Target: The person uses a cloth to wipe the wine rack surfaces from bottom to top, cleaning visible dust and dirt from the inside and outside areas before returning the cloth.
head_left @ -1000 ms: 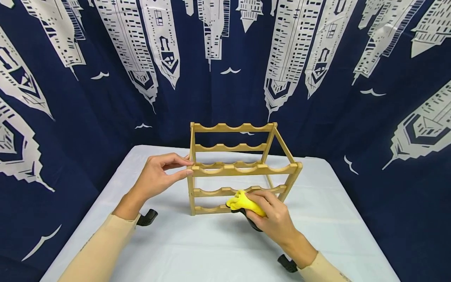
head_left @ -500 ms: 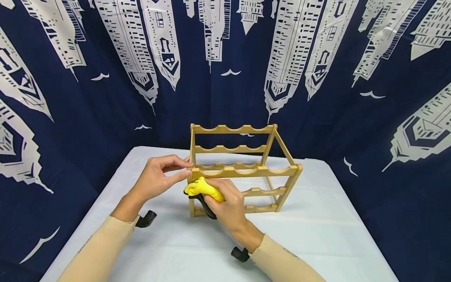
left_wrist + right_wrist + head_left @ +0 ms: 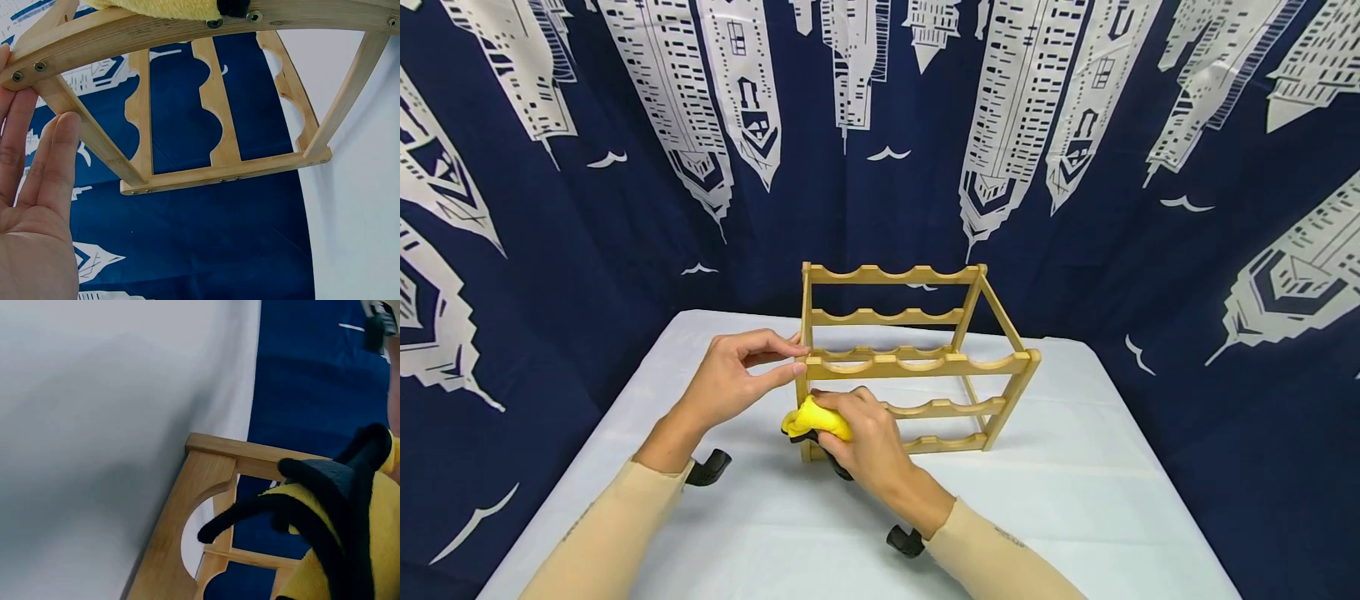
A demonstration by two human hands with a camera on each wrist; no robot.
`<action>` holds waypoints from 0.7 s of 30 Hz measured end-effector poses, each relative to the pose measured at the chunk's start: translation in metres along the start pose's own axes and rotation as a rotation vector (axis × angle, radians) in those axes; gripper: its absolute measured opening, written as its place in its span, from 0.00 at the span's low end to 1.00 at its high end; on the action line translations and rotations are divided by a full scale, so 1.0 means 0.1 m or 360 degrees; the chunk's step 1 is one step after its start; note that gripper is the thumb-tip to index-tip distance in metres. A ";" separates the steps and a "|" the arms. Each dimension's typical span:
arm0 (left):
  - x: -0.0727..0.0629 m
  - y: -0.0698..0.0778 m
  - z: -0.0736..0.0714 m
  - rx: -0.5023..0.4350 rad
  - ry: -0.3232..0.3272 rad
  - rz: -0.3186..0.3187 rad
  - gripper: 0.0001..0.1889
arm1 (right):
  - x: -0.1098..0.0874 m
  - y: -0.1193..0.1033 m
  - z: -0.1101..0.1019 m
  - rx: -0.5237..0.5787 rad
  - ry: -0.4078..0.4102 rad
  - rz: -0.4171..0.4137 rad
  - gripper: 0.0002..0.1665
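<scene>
A light wooden wine rack [image 3: 925,365] with scalloped rails stands upright on the table. At its front left upper corner, my left hand [image 3: 730,379] holds the frame between thumb and fingers. My right hand [image 3: 868,442] grips a bunched yellow cloth [image 3: 820,418] with black edging, at the rack's front left post below the left hand. In the left wrist view, the cloth [image 3: 162,7] lies along a bar of the rack [image 3: 187,178]. Black folds of the cloth [image 3: 350,506] hang beside a scalloped rail [image 3: 175,512] in the right wrist view; the right fingers are mostly hidden there.
A white cloth covers the table [image 3: 1075,492]. Behind it hangs a dark blue curtain [image 3: 850,217] printed with white buildings and birds. Black wrist mounts [image 3: 709,468] stick out beneath both forearms.
My right hand has carried the yellow cloth leftward from the middle of the rack's front to its left post, then slightly down. The left hand keeps its place at the corner.
</scene>
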State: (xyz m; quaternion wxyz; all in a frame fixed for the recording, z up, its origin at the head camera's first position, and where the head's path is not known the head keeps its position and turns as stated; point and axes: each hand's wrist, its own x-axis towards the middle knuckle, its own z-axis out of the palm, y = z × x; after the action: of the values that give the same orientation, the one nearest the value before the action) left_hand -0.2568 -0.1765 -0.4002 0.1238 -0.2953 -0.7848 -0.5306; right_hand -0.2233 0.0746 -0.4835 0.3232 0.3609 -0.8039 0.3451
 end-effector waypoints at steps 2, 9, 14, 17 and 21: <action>0.00 0.00 -0.01 -0.0007 -0.0005 -0.0012 0.09 | -0.03 0.02 -0.01 0.0063 0.0015 -0.0035 0.27; 0.00 0.02 -0.02 -0.0017 -0.0019 -0.0042 0.10 | -0.21 0.06 -0.06 0.0190 0.0023 -0.0191 0.30; 0.00 0.03 -0.02 -0.0025 -0.0010 -0.0046 0.10 | -0.30 0.08 -0.04 0.0111 -0.0047 -0.0246 0.30; -0.01 0.02 -0.02 -0.0019 -0.0013 -0.0047 0.09 | -0.34 0.07 0.00 0.0025 -0.0078 -0.0233 0.29; -0.01 0.01 -0.01 -0.0020 -0.0013 -0.0048 0.10 | -0.35 0.03 0.07 -0.0064 -0.0100 -0.0151 0.27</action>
State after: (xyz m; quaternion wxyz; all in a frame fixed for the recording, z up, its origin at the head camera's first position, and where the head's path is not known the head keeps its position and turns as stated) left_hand -0.2549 -0.1774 -0.3997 0.1108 -0.2865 -0.7863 -0.5360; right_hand -0.2092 0.0832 -0.5149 0.3211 0.4026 -0.8024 0.3016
